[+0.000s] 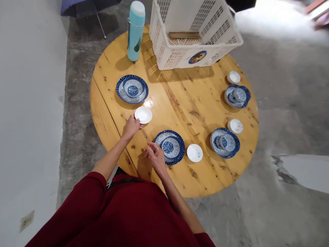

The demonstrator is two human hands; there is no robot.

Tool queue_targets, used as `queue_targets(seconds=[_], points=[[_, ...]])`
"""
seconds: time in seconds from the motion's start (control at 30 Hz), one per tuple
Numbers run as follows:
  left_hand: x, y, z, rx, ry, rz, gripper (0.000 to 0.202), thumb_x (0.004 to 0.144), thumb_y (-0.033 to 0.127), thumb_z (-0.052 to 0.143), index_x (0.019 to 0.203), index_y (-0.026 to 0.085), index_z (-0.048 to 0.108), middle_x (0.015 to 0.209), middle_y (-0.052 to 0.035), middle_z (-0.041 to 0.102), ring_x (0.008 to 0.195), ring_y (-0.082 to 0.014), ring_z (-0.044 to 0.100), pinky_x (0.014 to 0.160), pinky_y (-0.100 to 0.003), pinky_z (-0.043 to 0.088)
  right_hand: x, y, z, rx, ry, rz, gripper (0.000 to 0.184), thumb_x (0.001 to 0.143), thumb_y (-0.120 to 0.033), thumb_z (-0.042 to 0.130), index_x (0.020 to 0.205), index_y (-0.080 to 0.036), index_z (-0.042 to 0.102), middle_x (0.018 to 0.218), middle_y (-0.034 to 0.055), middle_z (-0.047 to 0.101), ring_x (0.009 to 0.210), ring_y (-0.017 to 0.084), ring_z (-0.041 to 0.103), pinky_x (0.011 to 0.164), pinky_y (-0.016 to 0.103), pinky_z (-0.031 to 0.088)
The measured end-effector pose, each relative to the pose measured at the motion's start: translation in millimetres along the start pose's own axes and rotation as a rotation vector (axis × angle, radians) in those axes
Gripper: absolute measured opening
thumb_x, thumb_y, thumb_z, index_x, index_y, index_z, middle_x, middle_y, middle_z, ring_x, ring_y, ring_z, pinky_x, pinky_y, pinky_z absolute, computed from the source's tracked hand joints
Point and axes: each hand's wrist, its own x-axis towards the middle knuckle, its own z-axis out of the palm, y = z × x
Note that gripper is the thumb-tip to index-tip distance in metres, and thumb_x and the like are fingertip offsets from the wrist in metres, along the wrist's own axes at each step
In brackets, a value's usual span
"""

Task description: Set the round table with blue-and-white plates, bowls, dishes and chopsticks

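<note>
My left hand grips the near rim of a small white dish, thumb on the inside edge. I cannot tell whether the dish touches the table. Just beyond it sits a blue-patterned plate with a matching bowl in it. My right hand is empty, its fingers apart, at the left edge of another blue-patterned plate and partly covers it. That plate also holds a patterned bowl. To its right stands a second white dish.
Two more plate-and-bowl sets, each with a glass, stand along the right side beside small white bowls. A large white plastic crate and a turquoise flask occupy the far side of the round wooden table.
</note>
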Motion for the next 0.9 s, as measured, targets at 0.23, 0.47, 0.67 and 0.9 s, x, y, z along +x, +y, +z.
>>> queue_targets(seconds=[0.23, 0.47, 0.67, 0.9], points=[[-4.6, 4.4, -0.6, -0.025, 0.001, 0.005, 0.031, 0.095, 0.025, 0.052, 0.120, 0.008, 0.058, 0.084, -0.0135, 0.077, 0.069, -0.0197, 0.076, 0.065, -0.027, 0.060, -7.3, 8.4, -6.6, 0.035, 0.037, 0.027, 0.039, 0.075, -0.045, 0.061, 0.103, -0.018, 0.063, 0.074, 0.0017, 0.070, 0.052, 0.015, 0.059, 0.054, 0.029, 0.047], [-25.2, -4.4, -13.2, 0.034, 0.003, 0.065, 0.023, 0.100, 0.034, 0.048, 0.107, 0.014, 0.056, 0.087, -0.0115, 0.077, 0.066, -0.0160, 0.073, 0.065, -0.026, 0.059, -29.1, 12.3, -20.8, 0.012, 0.036, 0.039, 0.038, 0.076, -0.047, 0.063, 0.102, -0.019, 0.066, 0.073, 0.0008, 0.071, 0.053, 0.015, 0.060, 0.056, 0.029, 0.048], [-73.8, -42.3, -33.8, 0.070, -0.045, 0.270, 0.022, 0.101, 0.038, 0.044, 0.100, 0.018, 0.055, 0.081, -0.0057, 0.073, 0.064, -0.0136, 0.069, 0.065, -0.024, 0.057, -77.3, 59.3, -63.1, -0.008, 0.177, 0.179, 0.047, 0.072, -0.058, 0.070, 0.093, -0.016, 0.070, 0.070, 0.0038, 0.071, 0.055, 0.017, 0.061, 0.054, 0.029, 0.047], [-74.3, -66.0, -36.9, 0.146, -0.033, 0.455, 0.025, 0.097, 0.038, 0.049, 0.110, 0.018, 0.056, 0.082, -0.0033, 0.073, 0.068, -0.0146, 0.071, 0.071, -0.029, 0.060, -127.1, 123.5, -77.7, 0.269, 0.525, 0.334, 0.051, 0.065, -0.065, 0.072, 0.087, -0.019, 0.065, 0.063, -0.0001, 0.068, 0.045, 0.013, 0.057, 0.047, 0.024, 0.041]])
